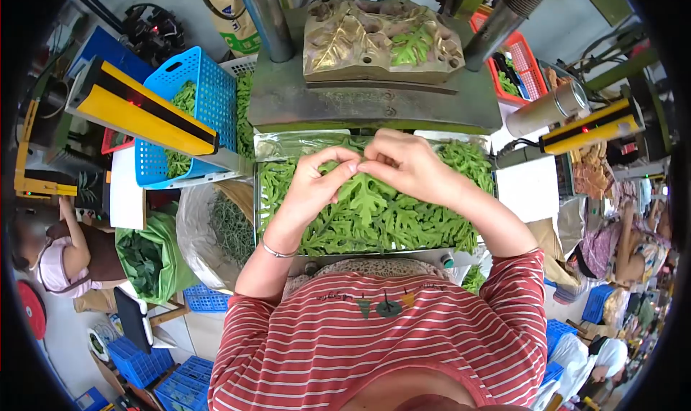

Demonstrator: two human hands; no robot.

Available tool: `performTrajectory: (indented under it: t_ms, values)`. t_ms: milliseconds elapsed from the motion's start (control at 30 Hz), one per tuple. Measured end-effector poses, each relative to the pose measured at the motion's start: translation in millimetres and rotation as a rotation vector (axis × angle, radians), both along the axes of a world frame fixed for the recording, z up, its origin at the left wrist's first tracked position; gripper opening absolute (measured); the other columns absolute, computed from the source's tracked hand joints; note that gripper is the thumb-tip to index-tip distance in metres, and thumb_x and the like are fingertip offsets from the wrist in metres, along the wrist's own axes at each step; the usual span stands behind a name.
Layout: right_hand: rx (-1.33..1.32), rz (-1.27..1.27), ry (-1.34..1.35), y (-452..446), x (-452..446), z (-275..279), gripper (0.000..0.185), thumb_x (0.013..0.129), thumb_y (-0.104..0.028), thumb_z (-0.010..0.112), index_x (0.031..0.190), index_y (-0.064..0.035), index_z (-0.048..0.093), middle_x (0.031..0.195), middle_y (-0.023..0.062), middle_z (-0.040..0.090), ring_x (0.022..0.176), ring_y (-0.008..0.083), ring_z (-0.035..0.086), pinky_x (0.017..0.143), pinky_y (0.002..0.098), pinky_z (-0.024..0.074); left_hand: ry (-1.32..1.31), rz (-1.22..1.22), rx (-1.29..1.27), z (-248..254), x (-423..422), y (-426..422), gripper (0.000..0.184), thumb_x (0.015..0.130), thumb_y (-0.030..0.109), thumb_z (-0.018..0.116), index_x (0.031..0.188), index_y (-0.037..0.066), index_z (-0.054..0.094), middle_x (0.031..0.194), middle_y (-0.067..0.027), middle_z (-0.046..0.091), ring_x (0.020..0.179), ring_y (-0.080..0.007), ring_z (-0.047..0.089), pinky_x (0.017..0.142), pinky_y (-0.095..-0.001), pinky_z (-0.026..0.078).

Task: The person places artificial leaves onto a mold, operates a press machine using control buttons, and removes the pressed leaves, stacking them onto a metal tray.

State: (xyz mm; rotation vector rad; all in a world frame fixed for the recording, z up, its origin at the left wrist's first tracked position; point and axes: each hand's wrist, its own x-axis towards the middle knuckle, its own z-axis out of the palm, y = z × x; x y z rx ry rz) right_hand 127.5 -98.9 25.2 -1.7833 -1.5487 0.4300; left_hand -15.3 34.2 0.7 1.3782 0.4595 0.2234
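Between my two hands hangs a light green lobed leaf (366, 197), apparently plastic. My left hand (317, 181), with a bangle at the wrist, pinches its upper part between thumb and fingertips. My right hand (409, 168) is closed at the same spot, its fingertips meeting the left ones; the exact grip is partly hidden by the fingers. Directly below lies a wide tray (257, 209) heaped with similar green leaves (425, 220). Beyond my hands, a brass-coloured mould block (345, 40) sits on the green machine bed (309, 109), with one green leaf (412, 47) on its face.
Yellow-and-black sensor bars (144, 109) flank the machine on the left, with another bar (594, 127) on the right. A blue basket (209, 87) of leaves stands left, a red basket (529, 62) at the back right. A metal cylinder (551, 109) leans right. Other people work at both sides.
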Motion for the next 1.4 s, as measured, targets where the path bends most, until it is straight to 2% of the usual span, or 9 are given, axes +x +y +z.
performTrajectory:
  t_ms: [333, 467, 600, 733, 933, 1067, 1233, 1333, 1400]
  values:
    - [0.526, -0.040, -0.642, 19.0, -17.4, 38.9, 0.007, 0.080, -0.003, 0.060, 0.086, 0.0012, 0.061, 0.077, 0.0067, 0.059, 0.057, 0.0128, 0.050, 0.049, 0.0212, 0.0399, -0.072, 0.078, 0.036, 12.8, -26.3, -0.3, 0.008, 0.084, 0.012, 0.064, 0.086, 0.004, 0.067, 0.057, 0.0030, 0.054, 0.041, -0.0026, 0.039, 0.037, -0.0149, 0.032]
    - [0.478, -0.272, 0.070, 41.7, -6.4, 101.6, 0.010, 0.081, -0.008, 0.062, 0.087, -0.0004, 0.065, 0.072, 0.0022, 0.058, 0.059, 0.0069, 0.047, 0.049, 0.0159, 0.0340, -0.066, 0.094, 0.022, 7.9, -24.2, 5.2, 0.009, 0.084, 0.012, 0.065, 0.085, 0.004, 0.067, 0.056, 0.0030, 0.054, 0.040, -0.0030, 0.039, 0.036, -0.0151, 0.032]
    - [0.482, -0.264, 0.293, 92.7, 39.1, 75.4, 0.011, 0.080, -0.010, 0.063, 0.089, -0.0027, 0.066, 0.068, 0.0009, 0.057, 0.058, 0.0079, 0.046, 0.050, 0.0181, 0.0359, -0.006, 0.108, 0.024, -3.8, -24.9, 13.2, 0.009, 0.084, 0.012, 0.065, 0.086, 0.004, 0.066, 0.056, 0.0028, 0.054, 0.040, -0.0031, 0.040, 0.036, -0.0153, 0.033]
    - [0.514, -0.498, -0.327, 137.0, 85.4, 9.6, 0.014, 0.079, -0.008, 0.062, 0.093, -0.0059, 0.065, 0.071, 0.0005, 0.057, 0.057, 0.0101, 0.048, 0.051, 0.0204, 0.0382, 0.022, 0.134, -0.044, -11.6, -18.4, 22.9, 0.009, 0.084, 0.012, 0.064, 0.088, 0.004, 0.066, 0.056, 0.0028, 0.053, 0.040, -0.0029, 0.040, 0.036, -0.0152, 0.033]
    - [0.368, -0.528, -0.524, 130.1, 81.5, 8.5, 0.020, 0.076, -0.007, 0.062, 0.095, -0.0091, 0.065, 0.086, 0.0021, 0.059, 0.068, 0.0163, 0.054, 0.063, 0.0264, 0.0439, 0.084, 0.150, -0.070, -24.2, -5.8, 39.3, 0.009, 0.084, 0.011, 0.063, 0.091, 0.004, 0.065, 0.056, 0.0026, 0.054, 0.040, -0.0025, 0.041, 0.036, -0.0151, 0.033]
    - [0.347, -0.315, -0.939, 125.6, 81.9, 17.2, 0.021, 0.073, -0.008, 0.062, 0.094, -0.0093, 0.064, 0.103, 0.0041, 0.057, 0.085, 0.0225, 0.055, 0.077, 0.0332, 0.0435, 0.066, 0.177, -0.130, -28.6, 7.4, 40.8, 0.010, 0.084, 0.010, 0.063, 0.091, 0.003, 0.065, 0.058, 0.0021, 0.054, 0.041, -0.0025, 0.041, 0.036, -0.0150, 0.032]
    - [0.239, -0.341, -0.981, 135.8, 78.2, 11.6, 0.020, 0.072, -0.009, 0.061, 0.092, -0.0083, 0.064, 0.114, 0.0045, 0.053, 0.096, 0.0273, 0.051, 0.088, 0.0382, 0.0385, -0.028, 0.265, -0.199, -30.0, 9.6, 37.9, 0.009, 0.085, 0.009, 0.062, 0.091, 0.003, 0.064, 0.059, 0.0018, 0.055, 0.040, -0.0029, 0.041, 0.035, -0.0157, 0.031]
    - [0.441, -0.355, -0.963, 126.8, 74.8, 6.8, 0.016, 0.074, -0.006, 0.060, 0.090, -0.0066, 0.064, 0.109, 0.0063, 0.056, 0.089, 0.0239, 0.054, 0.079, 0.0342, 0.0440, -0.016, 0.350, -0.117, -15.1, 3.2, 34.6, 0.010, 0.084, 0.007, 0.062, 0.092, 0.003, 0.064, 0.063, 0.0006, 0.057, 0.043, -0.0046, 0.044, 0.038, -0.0170, 0.034]
    - [0.603, -0.209, -0.568, 96.7, 49.2, 2.7, 0.016, 0.077, -0.004, 0.060, 0.093, -0.0036, 0.063, 0.098, 0.0093, 0.060, 0.077, 0.0188, 0.057, 0.067, 0.0279, 0.0468, -0.016, 0.431, -0.043, -7.1, 0.9, 30.9, 0.012, 0.083, 0.006, 0.062, 0.094, 0.003, 0.064, 0.067, -0.0006, 0.059, 0.047, -0.0064, 0.047, 0.040, -0.0184, 0.037]
